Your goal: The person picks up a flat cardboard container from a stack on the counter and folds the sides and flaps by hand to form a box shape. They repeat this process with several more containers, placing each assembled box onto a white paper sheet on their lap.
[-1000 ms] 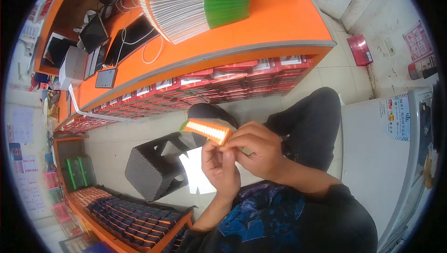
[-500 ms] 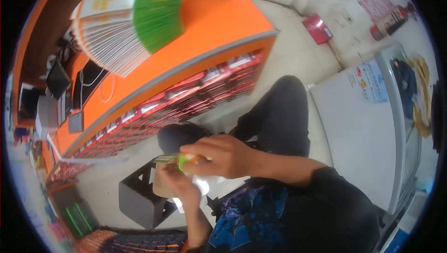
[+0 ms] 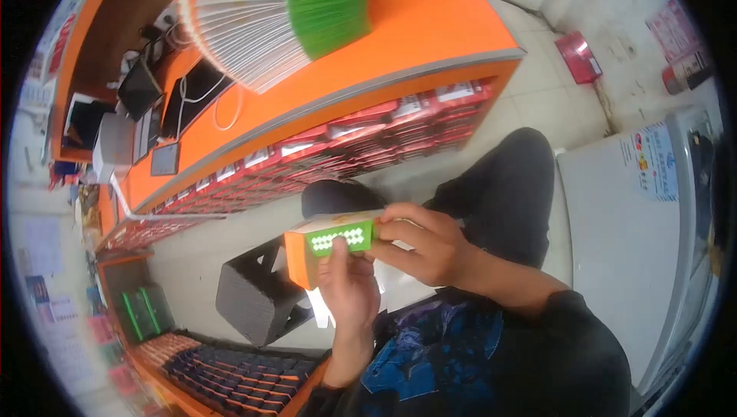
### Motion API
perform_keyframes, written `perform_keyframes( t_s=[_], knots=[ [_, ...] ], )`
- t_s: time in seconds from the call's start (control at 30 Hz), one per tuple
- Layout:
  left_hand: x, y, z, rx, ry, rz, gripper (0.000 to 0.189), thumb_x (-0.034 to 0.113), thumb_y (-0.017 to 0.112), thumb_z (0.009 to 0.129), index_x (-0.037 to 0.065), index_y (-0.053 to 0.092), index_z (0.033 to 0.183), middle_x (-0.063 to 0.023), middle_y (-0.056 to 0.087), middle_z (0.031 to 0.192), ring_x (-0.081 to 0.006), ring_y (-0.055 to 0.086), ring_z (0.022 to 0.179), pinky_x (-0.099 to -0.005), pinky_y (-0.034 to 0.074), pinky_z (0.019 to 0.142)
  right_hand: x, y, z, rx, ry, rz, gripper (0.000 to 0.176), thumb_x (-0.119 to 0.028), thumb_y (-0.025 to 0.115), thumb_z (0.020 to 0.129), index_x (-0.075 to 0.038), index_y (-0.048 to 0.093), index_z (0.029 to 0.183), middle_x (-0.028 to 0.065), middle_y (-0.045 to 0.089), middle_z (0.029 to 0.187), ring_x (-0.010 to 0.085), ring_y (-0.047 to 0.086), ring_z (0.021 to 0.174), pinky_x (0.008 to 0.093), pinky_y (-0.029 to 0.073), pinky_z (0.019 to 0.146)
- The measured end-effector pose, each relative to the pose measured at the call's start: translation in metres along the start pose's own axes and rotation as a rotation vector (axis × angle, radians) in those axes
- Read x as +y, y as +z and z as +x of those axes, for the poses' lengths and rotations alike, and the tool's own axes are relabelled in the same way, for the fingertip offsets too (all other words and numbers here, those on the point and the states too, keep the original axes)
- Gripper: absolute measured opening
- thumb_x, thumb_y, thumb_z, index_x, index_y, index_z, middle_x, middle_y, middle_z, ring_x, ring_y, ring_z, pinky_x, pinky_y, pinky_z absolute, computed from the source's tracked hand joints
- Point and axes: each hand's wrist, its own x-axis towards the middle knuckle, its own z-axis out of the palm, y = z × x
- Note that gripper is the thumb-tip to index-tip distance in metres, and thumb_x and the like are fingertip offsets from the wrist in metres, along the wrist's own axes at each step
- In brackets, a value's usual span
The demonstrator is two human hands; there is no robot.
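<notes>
A small carton (image 3: 338,234) with green, orange and white sides is held over my lap. My left hand (image 3: 350,286) grips it from below, with the thumb pressed on the green side and its white pattern. At the carton's right end, my right hand (image 3: 426,244) has its fingers closed on the edge; part of that end is hidden behind them. Some white sheet-like pieces (image 3: 403,286) lie below my hands, partly covered.
A fanned stack of flat cartons (image 3: 253,33) rests on the orange counter (image 3: 430,25), over shelves of red boxes (image 3: 345,137). A dark grey bin-like box (image 3: 249,298) stands at lower left. To the right is a white cabinet (image 3: 614,225); a red box (image 3: 577,57) lies by the wall.
The carton has turned so its patterned green side and orange end now show. My right hand has shifted to its right end. The whole view has swung, moving the counter rightward.
</notes>
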Motion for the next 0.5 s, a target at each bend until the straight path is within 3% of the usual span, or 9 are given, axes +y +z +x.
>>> perform_keyframes(
  t_s=[0.1, 0.13, 0.2, 0.37, 0.5],
  knots=[
    [-0.008, 0.006, 0.001, 0.07, 0.112, 0.05, 0.022, 0.014, 0.061, 0.114, -0.002, 0.073, 0.123, -0.012, 0.077, 0.118, -0.0194, 0.072, 0.111, -0.0338, 0.057, 0.095, 0.003, 0.005, -0.008, 0.026, 0.019, 0.12, 0.029, -0.007, 0.082, 0.081, -0.004, 0.076, 0.11, 0.0097, 0.071, 0.104, 0.0288, 0.073, 0.104, 0.0332, 0.065, 0.076],
    [-0.009, 0.002, 0.0, 0.075, 0.117, 0.048, 0.022, 0.014, 0.061, 0.114, -0.002, 0.073, 0.123, -0.012, 0.077, 0.118, -0.0194, 0.072, 0.111, -0.0338, 0.057, 0.095, 0.004, 0.008, -0.011, 0.052, 0.038, 0.186, 0.027, -0.008, 0.082, 0.084, -0.002, 0.075, 0.109, 0.0112, 0.071, 0.105, 0.0305, 0.074, 0.104, 0.0347, 0.065, 0.074],
    [-0.008, -0.006, -0.005, 0.128, 0.175, 0.377, 0.023, 0.015, 0.065, 0.113, -0.004, 0.078, 0.115, -0.0098, 0.079, 0.112, -0.0143, 0.071, 0.105, -0.0295, 0.054, 0.093, 0.004, 0.002, -0.007, 0.014, 0.036, 0.143, 0.027, -0.007, 0.083, 0.084, -0.002, 0.075, 0.109, 0.0117, 0.071, 0.104, 0.0304, 0.074, 0.103, 0.0348, 0.065, 0.074],
    [-0.009, -0.009, -0.008, 0.115, 0.261, 0.542, 0.023, 0.011, 0.068, 0.111, -0.007, 0.077, 0.122, -0.0105, 0.08, 0.115, -0.0121, 0.07, 0.103, -0.0287, 0.053, 0.094, 0.006, -0.002, -0.004, -0.031, 0.032, 0.077, 0.025, -0.007, 0.083, 0.086, 0.0, 0.073, 0.108, 0.0125, 0.07, 0.106, 0.0283, 0.074, 0.098, 0.0344, 0.064, 0.074],
    [-0.01, -0.008, -0.005, -0.004, 0.209, 0.471, 0.025, 0.008, 0.068, 0.11, -0.008, 0.074, 0.128, -0.0119, 0.08, 0.113, -0.015, 0.073, 0.101, -0.0309, 0.057, 0.095, 0.003, -0.001, -0.001, 0.005, 0.294, 0.234, 0.02, -0.004, 0.083, 0.09, 0.001, 0.075, 0.108, 0.0118, 0.067, 0.107, 0.0259, 0.073, 0.092, 0.0349, 0.063, 0.074]
  ],
)
